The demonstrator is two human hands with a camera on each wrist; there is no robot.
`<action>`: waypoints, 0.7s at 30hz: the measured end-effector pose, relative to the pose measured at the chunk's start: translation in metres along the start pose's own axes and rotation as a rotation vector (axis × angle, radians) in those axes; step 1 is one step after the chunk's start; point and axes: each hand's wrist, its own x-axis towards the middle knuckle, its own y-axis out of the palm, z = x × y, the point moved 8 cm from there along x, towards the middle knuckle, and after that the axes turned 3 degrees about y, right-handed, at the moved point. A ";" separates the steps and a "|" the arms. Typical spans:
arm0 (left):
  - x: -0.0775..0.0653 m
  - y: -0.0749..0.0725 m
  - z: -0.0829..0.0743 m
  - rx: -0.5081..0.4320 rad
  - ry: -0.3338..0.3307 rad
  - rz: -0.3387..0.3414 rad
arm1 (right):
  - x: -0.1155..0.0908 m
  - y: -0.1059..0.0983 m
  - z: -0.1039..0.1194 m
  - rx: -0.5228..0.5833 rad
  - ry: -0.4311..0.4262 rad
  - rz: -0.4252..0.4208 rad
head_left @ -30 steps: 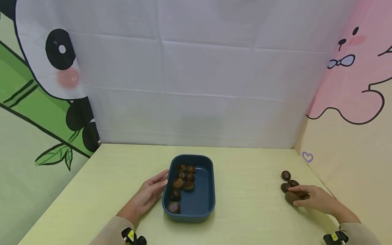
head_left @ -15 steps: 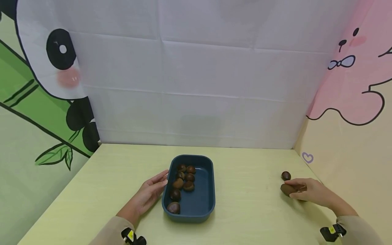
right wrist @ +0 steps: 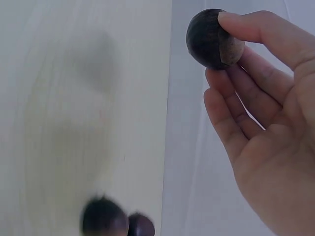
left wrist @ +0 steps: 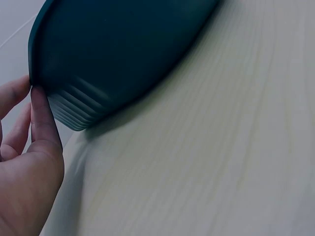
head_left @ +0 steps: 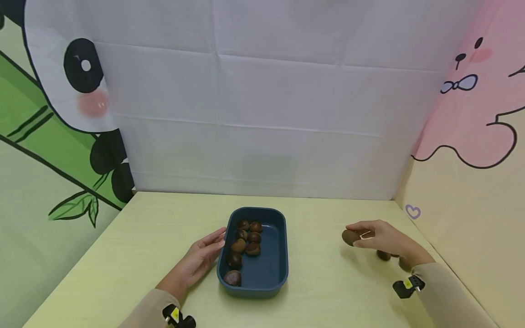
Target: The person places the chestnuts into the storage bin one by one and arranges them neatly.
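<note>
The right hand (head_left: 383, 238) has its fingers pinched on a chestnut (head_left: 350, 237) above the worktop (head_left: 320, 278), well right of the blue tray (head_left: 253, 293). The left hand (head_left: 198, 262), fingers extended, touches the tray's side. Loose chestnuts (head_left: 383, 255) sit partly hidden by the right wrist; I can't count them.

The head view is bright and evenly lit, with soft shadows on the tabletop (head_left: 320, 273) beneath the tray (head_left: 266, 269) and the right hand (head_left: 383, 237). Both wrist views are dimmer and cooler; in the left one the tray looks very dark, with faint highlights near one corner. In the right one, the held chestnut (right wrist: 209, 39) is fairly crisp, the lower chestnuts (right wrist: 104, 217) blurred.
</note>
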 end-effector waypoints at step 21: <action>0.001 -0.001 0.000 0.007 0.006 0.006 | 0.104 0.094 0.097 0.121 -0.169 0.271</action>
